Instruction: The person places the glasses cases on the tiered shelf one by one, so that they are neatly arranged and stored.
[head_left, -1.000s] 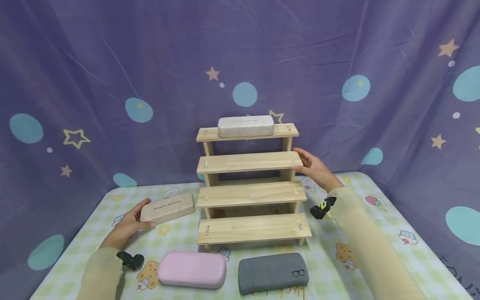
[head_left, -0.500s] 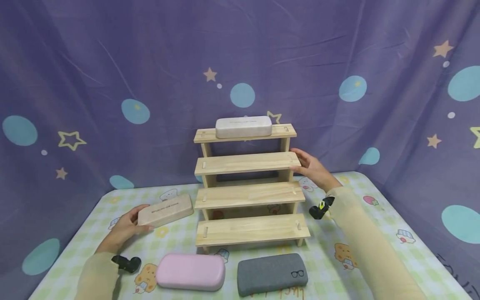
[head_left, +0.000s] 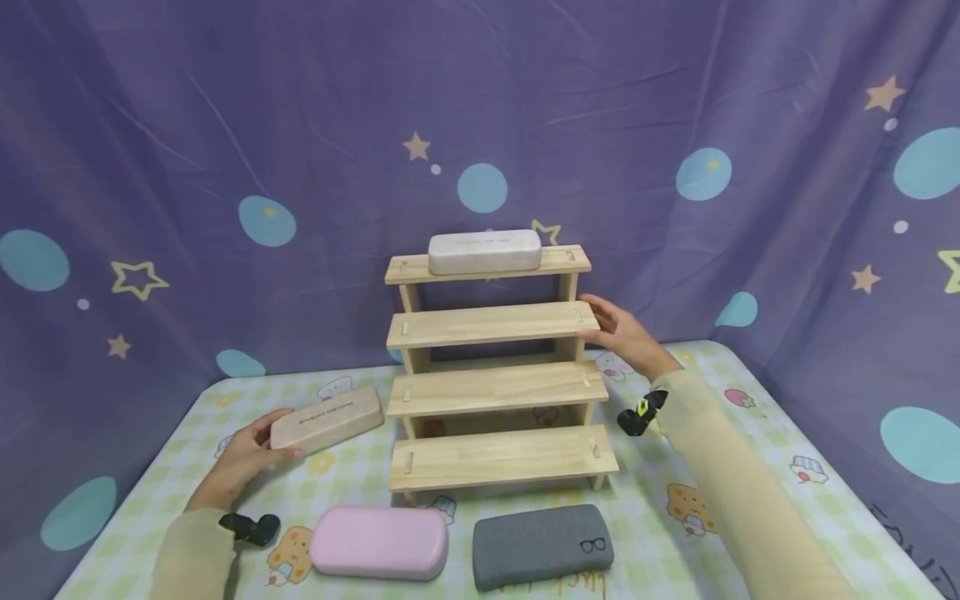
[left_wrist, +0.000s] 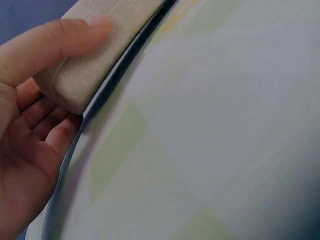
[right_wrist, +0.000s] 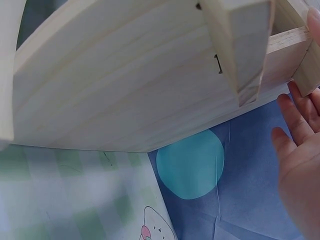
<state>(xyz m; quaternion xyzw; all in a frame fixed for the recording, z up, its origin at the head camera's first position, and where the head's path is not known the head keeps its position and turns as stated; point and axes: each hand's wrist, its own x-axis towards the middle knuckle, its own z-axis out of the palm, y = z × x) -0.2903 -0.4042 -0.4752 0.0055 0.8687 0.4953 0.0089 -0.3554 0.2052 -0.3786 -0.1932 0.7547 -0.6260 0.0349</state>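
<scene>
My left hand [head_left: 243, 458] grips the near left end of a beige glasses case [head_left: 327, 421] with dark lettering, left of a four-tier wooden stand [head_left: 491, 323]. In the left wrist view the thumb lies over the case's [left_wrist: 117, 25] side, with the other fingers curled behind its end. My right hand [head_left: 626, 337] holds the right end of the stand's second board from the top. The right wrist view shows that hand [right_wrist: 300, 165] at the board's end, fingers behind it and the thumb partly cut off.
A whitish glasses case [head_left: 484, 252] lies on the top tier. In front of the stand are a pink glasses case [head_left: 378, 542] and a grey one [head_left: 542, 546] with a spectacles print. A checked cloth [head_left: 757, 458] covers the table; a purple curtain [head_left: 600, 100] hangs behind.
The scene has slid slightly left in the head view. Both hands keep their hold on the beige case and the stand.
</scene>
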